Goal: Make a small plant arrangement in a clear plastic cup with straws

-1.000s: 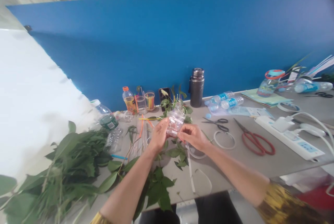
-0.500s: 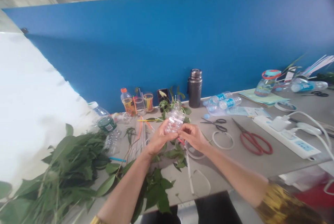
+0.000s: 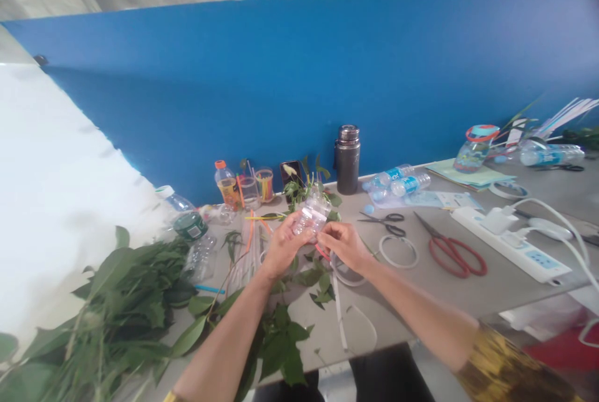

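Note:
A clear plastic bottle piece (image 3: 314,213) with a white band round it is gripped in my left hand (image 3: 284,248), over the middle of the table. Close against its lower right side is my right hand (image 3: 344,245), its fingers pinched together; whatever is between them is too small to make out. A red strip (image 3: 322,252) shows just below the right fingertips. Behind the clear piece are green sprigs (image 3: 294,191). Leafy stems (image 3: 284,339) and a white strip (image 3: 340,314) lie beneath and in front of my hands.
A leaf pile (image 3: 126,296) covers the left. Bottles and cups line the back, beside a dark thermos (image 3: 347,161). To the right lie black scissors (image 3: 386,223), red-handled scissors (image 3: 455,252), a white tape ring (image 3: 399,251) and a power strip (image 3: 510,245).
My left hand and the clear piece have tilted slightly, and the piece sits a little lower. My right hand has barely moved. The whole view has shifted slightly.

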The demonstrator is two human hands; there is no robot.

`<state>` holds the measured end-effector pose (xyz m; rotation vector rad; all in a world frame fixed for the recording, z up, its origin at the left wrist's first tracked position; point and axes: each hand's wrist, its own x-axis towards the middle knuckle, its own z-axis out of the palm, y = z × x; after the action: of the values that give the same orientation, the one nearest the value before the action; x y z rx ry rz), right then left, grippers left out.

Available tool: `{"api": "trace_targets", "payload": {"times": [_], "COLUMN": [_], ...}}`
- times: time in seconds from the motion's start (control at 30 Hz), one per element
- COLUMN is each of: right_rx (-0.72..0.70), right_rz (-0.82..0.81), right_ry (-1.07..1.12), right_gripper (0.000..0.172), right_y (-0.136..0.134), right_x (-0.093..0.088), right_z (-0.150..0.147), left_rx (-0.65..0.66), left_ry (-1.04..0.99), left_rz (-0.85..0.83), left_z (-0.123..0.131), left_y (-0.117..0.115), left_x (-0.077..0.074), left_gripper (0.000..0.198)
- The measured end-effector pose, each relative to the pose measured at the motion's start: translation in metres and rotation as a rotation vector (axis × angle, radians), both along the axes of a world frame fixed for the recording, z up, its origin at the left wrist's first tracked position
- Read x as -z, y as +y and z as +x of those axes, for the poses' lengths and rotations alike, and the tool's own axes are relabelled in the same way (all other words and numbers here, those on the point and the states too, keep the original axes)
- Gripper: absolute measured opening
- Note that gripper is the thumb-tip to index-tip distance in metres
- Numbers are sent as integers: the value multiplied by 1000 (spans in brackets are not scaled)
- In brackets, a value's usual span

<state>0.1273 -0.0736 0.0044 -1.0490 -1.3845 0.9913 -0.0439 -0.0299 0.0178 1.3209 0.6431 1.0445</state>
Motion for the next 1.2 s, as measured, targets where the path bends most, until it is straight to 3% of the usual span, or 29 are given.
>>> {"api": "trace_targets", "payload": {"times": [0.53, 0.83, 1.03, 1.2], "right_rx": [-38, -54, -61, -84], "right_rz": [-150, -152, -100, -78], "right_ry": [81, 139, 41, 68], "right_gripper": [27, 24, 16, 19], "right_y": [3, 9, 13, 11], "right_x": [-1, 11, 18, 16], "right_z": [-1, 1, 5, 4], "left_rx": [-45, -30, -21, 1], "left_ry": [-2, -97, -93, -100], "left_rz": [-17, -6, 6, 6], "left_z": [-4, -4, -5, -5], "left_y": [5, 7, 8, 9], "left_x": [1, 6, 6, 5], "left_gripper": [62, 61, 59, 64]}}
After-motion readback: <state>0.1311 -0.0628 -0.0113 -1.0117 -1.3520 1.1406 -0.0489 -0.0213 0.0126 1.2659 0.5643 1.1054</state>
